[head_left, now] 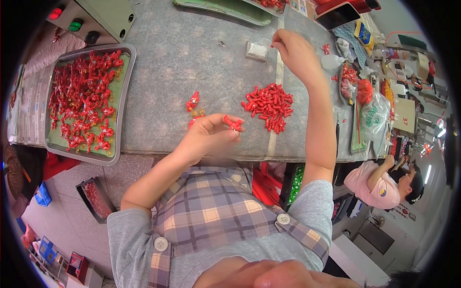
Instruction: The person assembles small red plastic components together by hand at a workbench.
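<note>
From the head view: the left hand point(204, 139) grips a small red figure point(234, 125) between thumb and fingers, just above the desk's point(163, 120) near edge. The right hand point(298, 55) is out beside a small white block point(257, 51), fingertips bunched (whether they pinch anything, I can't tell). Between the forearms, a red heap point(269, 106); at left, a loaded tray point(126, 96).

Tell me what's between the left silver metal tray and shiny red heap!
Small, shiny red figures lie there on the grey tabletop, in the head view.
</note>
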